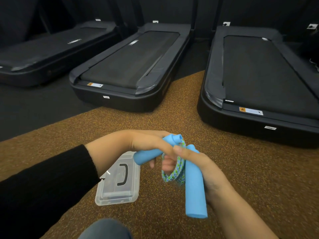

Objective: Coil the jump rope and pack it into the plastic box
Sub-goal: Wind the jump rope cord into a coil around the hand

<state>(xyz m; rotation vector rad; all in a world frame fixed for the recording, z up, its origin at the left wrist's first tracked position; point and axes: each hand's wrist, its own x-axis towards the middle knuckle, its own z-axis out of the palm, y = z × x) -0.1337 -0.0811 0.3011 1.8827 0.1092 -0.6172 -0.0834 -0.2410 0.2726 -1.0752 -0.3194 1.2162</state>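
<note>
The jump rope has two blue foam handles and a blue-green patterned cord (174, 175) bunched in short loops between my hands. My left hand (146, 144) grips one blue handle (146, 156), which lies tilted across the palm. My right hand (203, 168) holds the other blue handle (195, 192) upright together with the looped cord. Both hands meet above the floor, thumbs touching. The clear plastic box (119, 180) with its lid on and a black handle lies on the floor below my left wrist, partly hidden by it.
Brown speckled rubber flooring (172, 109) lies under my hands. Three black treadmills stand ahead: left (51, 54), middle (131, 66), right (262, 80). My knee in blue trousers (105, 228) shows at the bottom edge.
</note>
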